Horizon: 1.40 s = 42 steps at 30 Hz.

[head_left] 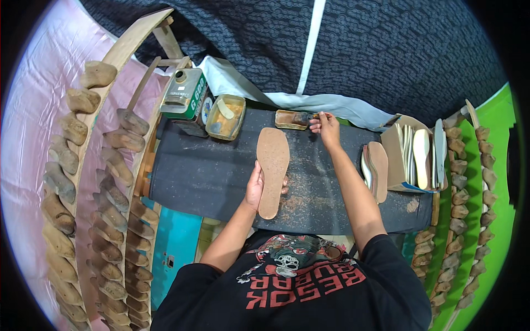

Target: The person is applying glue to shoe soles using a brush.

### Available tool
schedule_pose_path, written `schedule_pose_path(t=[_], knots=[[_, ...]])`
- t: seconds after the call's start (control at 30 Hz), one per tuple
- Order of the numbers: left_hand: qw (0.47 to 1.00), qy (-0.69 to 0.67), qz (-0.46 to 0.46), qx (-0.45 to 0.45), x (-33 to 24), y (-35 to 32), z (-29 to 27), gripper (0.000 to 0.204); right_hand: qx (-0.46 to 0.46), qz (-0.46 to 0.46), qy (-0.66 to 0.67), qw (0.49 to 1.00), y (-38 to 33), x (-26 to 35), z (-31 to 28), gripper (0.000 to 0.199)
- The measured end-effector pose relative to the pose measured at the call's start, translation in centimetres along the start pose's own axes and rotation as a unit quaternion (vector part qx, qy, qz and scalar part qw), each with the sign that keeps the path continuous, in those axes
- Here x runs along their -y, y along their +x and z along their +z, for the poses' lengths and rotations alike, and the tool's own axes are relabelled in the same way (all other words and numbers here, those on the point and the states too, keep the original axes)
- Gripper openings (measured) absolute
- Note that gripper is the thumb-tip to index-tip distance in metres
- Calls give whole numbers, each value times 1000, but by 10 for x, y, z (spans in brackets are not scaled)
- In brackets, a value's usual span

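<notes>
My left hand [254, 186] is closed around the heel half of a brown speckled insole [273, 160], holding it upright over the dark table with its toe end pointing away from me. Farther off, my right hand [327, 128] pinches the handle of a brush [303, 118]. The brush's dark bristles are down inside a small brown-stained rectangular tray [285, 127]. How deep they reach, and what is in the tray, I cannot tell.
A metal can [186, 99] and a yellowish tub [224, 129] stand at the back left. On the right, several insoles [379, 171] lean beside a cardboard box [395, 157] full of pale ones. Racks of wooden shoe lasts [61, 182] flank both sides. Brown crumbs dot the table cloth [193, 176].
</notes>
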<state>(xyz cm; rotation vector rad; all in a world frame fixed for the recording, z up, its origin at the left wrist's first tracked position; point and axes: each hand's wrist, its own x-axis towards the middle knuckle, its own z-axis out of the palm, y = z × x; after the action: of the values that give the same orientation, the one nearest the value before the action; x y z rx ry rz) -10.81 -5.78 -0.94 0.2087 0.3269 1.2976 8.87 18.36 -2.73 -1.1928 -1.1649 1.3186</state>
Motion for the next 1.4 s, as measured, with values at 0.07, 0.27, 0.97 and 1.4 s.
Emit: schedule_pose_path(t=[0.07,0.27,0.97,1.4], knots=[[1000,24,5,-5,-6,-6,0,63,14,32,-5,999,4,-7,0,34],[996,64,11,-66,-14,-19,-21,64,21,157,6,987,-14,-6,-8,47],[896,160,-391,135,64,55,3,71,50,149,202,967,-186,67,-75,87],[957,13,-285,50,48,56,16,72,-30,123,339,932,-183,22,-132,48]])
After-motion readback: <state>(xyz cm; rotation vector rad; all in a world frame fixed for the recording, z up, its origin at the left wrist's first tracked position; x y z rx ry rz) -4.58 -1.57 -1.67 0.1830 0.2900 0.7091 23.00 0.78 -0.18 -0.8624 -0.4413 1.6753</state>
